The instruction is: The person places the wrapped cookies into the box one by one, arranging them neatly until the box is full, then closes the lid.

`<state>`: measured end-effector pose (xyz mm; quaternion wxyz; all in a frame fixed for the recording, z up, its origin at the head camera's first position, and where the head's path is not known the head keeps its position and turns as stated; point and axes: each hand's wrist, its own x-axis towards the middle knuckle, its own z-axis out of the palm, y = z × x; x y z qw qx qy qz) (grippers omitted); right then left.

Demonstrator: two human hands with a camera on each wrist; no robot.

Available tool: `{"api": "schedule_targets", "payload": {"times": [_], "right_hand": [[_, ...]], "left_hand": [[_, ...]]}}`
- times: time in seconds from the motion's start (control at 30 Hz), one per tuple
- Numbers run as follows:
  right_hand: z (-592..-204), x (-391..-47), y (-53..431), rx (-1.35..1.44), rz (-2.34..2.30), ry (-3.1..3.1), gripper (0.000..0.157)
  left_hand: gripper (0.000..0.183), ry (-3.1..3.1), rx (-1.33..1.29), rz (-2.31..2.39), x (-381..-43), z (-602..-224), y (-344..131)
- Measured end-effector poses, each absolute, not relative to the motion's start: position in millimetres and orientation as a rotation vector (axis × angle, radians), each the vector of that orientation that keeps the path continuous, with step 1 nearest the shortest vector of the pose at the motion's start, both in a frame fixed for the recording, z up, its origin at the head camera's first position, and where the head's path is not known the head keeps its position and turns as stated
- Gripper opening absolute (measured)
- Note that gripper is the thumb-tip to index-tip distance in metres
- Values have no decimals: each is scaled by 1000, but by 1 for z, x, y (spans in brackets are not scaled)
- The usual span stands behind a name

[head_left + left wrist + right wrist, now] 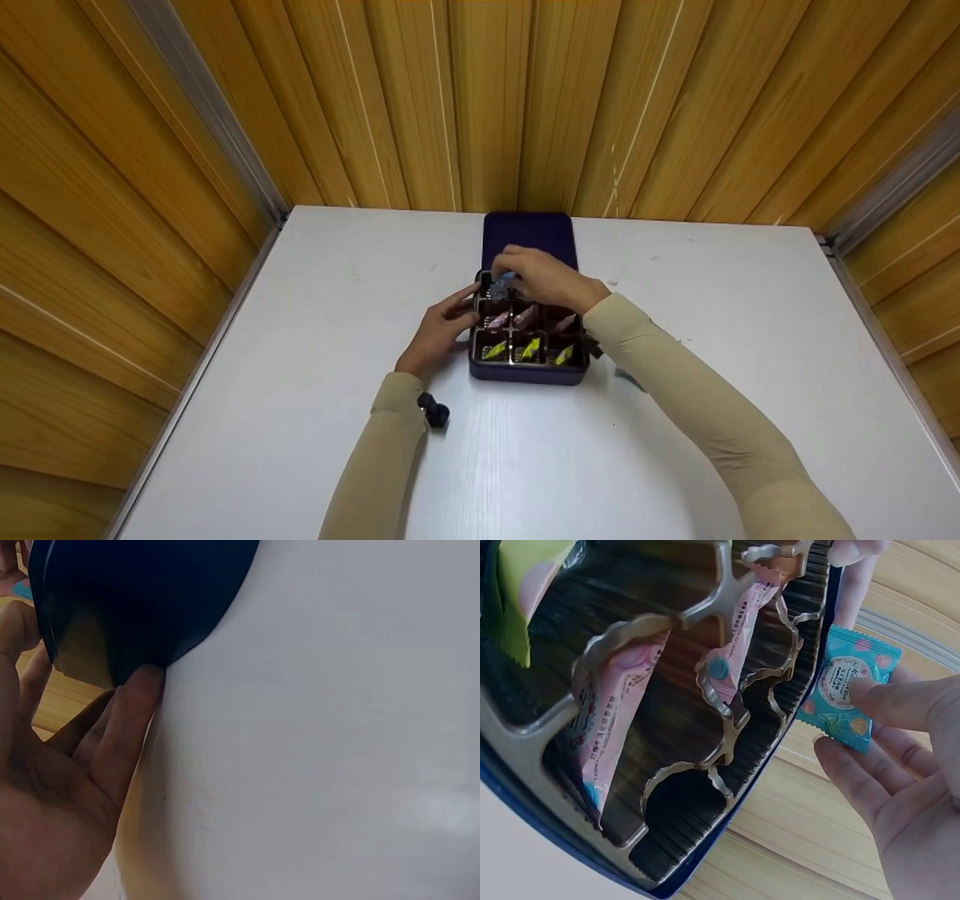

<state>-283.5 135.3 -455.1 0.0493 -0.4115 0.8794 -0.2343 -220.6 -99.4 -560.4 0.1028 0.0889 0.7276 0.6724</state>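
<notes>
Teal sachet is pinched by right hand mid-frame; spread left hand touches navy box; white tabletop spreads either side below upper-frame panelling.

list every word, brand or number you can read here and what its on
"Macaron", apparently, in script: teal packet
Printed characters, too small to read for sure: pink packets
Any print too blurred or out of sight: yellow packets
No numbers readable
</notes>
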Motion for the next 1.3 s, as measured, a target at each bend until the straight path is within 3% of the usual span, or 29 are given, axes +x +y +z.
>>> {"api": "schedule_targets", "payload": {"times": [1.3], "right_hand": [[-469,-295,124,-1220,-651,2649,17]], "left_hand": [[59,2092,192,2018,-221,-562,-99]]}}
